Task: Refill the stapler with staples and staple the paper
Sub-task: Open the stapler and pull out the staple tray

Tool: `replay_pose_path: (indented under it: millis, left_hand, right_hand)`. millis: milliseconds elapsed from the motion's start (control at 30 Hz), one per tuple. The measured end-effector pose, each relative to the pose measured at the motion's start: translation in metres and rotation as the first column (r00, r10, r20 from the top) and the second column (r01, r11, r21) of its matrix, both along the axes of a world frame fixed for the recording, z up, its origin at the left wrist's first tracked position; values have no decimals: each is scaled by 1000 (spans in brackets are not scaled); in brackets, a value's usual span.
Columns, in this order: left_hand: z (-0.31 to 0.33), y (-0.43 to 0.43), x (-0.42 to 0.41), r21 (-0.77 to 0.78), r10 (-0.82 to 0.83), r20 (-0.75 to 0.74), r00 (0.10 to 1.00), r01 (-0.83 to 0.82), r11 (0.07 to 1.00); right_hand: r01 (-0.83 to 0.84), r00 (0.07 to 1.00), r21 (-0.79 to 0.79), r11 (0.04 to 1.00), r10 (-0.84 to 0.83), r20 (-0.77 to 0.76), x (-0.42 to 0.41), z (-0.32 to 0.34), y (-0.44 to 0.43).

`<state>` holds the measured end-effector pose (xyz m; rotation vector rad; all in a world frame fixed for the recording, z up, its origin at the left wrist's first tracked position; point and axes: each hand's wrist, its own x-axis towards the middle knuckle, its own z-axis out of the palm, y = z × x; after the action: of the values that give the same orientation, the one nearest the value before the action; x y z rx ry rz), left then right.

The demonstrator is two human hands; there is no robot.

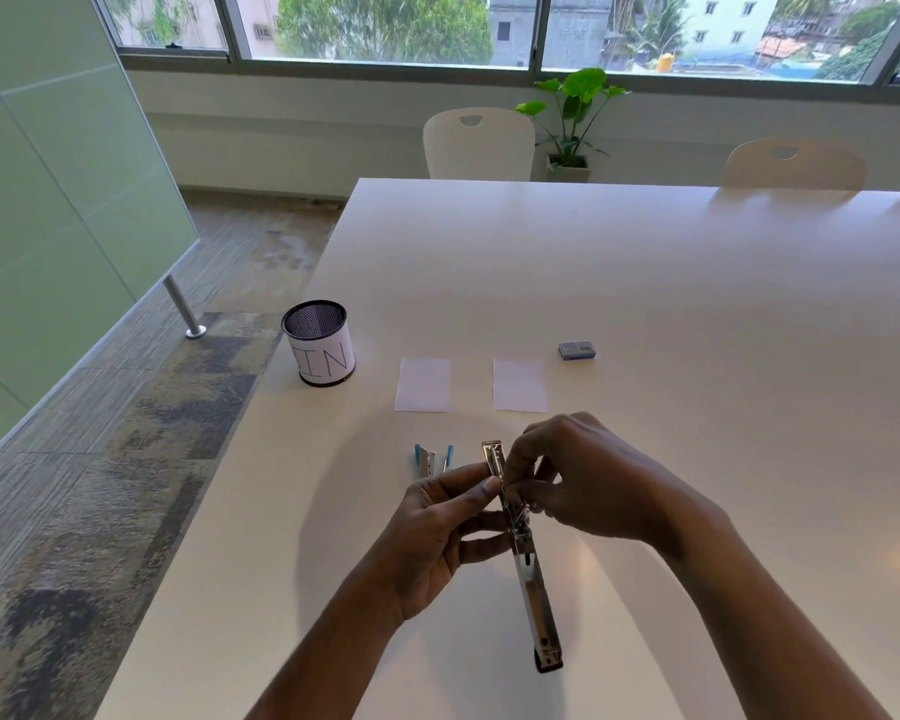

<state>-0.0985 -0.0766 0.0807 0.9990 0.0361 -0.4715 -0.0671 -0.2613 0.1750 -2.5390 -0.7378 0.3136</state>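
Shiny metal stapler (528,574), glossy table (645,283)

A mesh cup (319,350) with a paper wrap (the letters "IN" show) stands near the table's (645,283) left edge. At the far side is a pale chair (479,145), then a potted plant (572,111) beneath the window (385,28). A green glass panel (48,174) stands left, over carpet (126,433).

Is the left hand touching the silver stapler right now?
Touching. The head view shows the left hand gripping the silver stapler between thumb and fingers.

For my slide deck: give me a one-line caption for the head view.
Left hand steadies the opened stapler while the right hand pinches at its middle.
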Motion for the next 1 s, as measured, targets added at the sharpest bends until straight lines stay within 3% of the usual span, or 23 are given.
replay_pose_path:
  millis: [500, 733, 1000]
  left_hand:
    - [-1, -4, 4, 6, -16, 15, 1000, 16, 1000]
    - [1, -4, 6, -3, 2, -3, 1000, -2, 1000]
    - [5, -3, 12, -26, 10, -5, 1000, -10, 1000]
  right_hand:
    - [-51, 998, -23, 998, 52, 34, 0, -10, -8]
    - [-85, 988, -82, 993, 95, 125, -4, -23, -6]
    - [-38, 976, 116, 993, 11, 218, -6, -30, -10]
